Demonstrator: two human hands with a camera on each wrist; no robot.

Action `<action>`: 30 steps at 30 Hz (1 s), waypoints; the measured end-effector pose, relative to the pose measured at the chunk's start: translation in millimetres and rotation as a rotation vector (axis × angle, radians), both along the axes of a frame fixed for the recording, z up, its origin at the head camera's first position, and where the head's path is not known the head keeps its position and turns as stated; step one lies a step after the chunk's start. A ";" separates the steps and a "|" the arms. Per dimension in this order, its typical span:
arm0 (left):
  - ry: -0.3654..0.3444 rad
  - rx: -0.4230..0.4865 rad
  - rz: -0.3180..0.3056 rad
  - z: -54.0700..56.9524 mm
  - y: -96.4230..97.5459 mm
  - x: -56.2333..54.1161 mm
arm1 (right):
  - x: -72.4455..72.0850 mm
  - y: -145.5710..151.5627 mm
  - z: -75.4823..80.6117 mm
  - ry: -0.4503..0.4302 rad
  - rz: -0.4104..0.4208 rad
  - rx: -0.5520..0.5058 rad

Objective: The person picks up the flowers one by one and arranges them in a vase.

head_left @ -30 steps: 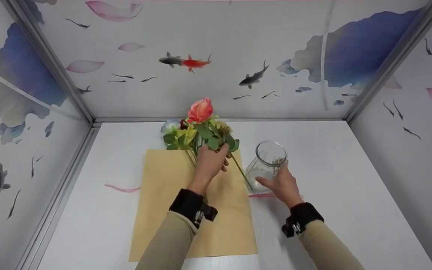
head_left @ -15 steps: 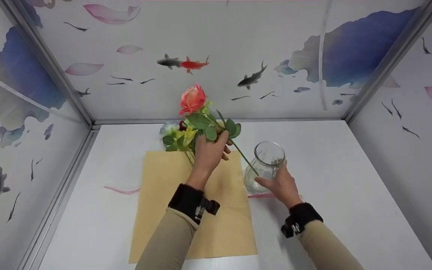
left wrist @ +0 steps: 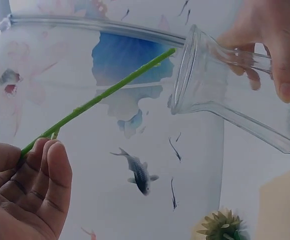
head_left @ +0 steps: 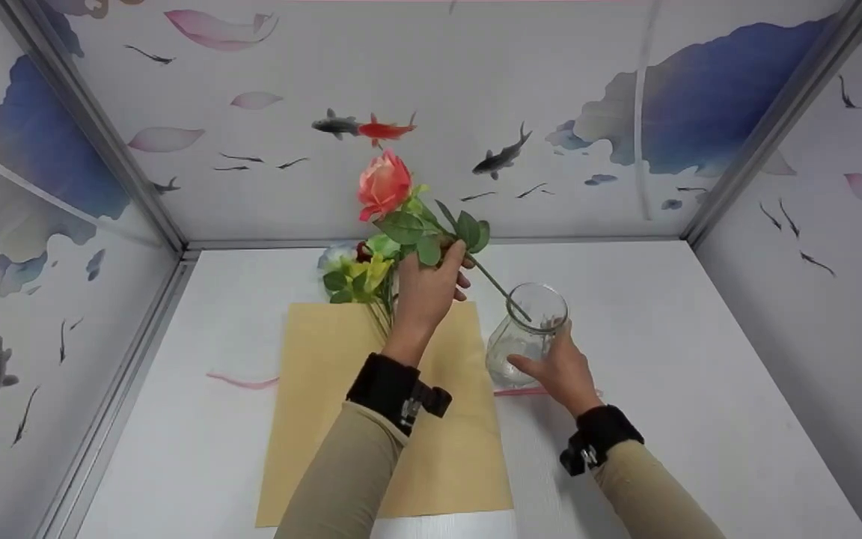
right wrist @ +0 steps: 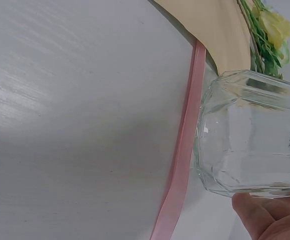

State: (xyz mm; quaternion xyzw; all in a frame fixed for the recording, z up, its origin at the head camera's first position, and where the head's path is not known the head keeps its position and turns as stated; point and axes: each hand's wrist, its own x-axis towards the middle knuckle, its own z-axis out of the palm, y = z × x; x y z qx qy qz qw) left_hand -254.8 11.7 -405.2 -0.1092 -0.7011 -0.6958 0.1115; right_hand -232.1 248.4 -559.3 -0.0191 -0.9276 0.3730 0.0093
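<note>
My left hand (head_left: 427, 292) pinches the green stem of a coral-pink rose (head_left: 384, 186) between thumb and fingers. The bloom tilts up and left, and the bare stem slants down to the right. In the head view its lower end overlaps the mouth of a clear glass vase (head_left: 506, 352); in the left wrist view the stem's tip (left wrist: 169, 52) is right at the rim. My right hand (head_left: 567, 367) grips the vase by its side, thumb towards me. The faceted vase bottom (right wrist: 244, 140) faces the right wrist camera, with the right thumb (right wrist: 244, 202) against its edge.
Brown wrapping paper (head_left: 326, 442) lies mid-table. At its far edge rests a bunch of flowers (head_left: 360, 273), yellow, pale blue and dark red, partly behind the left hand. A pink ribbon (head_left: 244, 382) emerges on both sides of the paper. Printed panels (head_left: 431, 60) enclose the table.
My left hand has lifted the rose away from the other flowers, up and slightly right. The stem's end has risen from beside the vase to its mouth. The right hand stays on the vase.
</note>
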 end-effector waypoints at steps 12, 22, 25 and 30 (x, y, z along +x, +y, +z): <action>-0.011 -0.083 0.003 -11.4 20.1 -6.8 | -0.5 0.0 -0.3 -0.009 -0.012 -0.019; -0.145 -0.221 0.027 -27.4 31.3 -6.9 | -0.4 1.0 1.0 -0.032 -0.011 -0.021; -0.160 -0.272 0.007 -32.1 34.3 -7.0 | -0.5 1.5 1.6 -0.052 -0.007 -0.024; -0.170 -0.305 -0.010 -41.8 40.8 -6.8 | -0.4 1.3 1.8 -0.049 -0.004 -0.037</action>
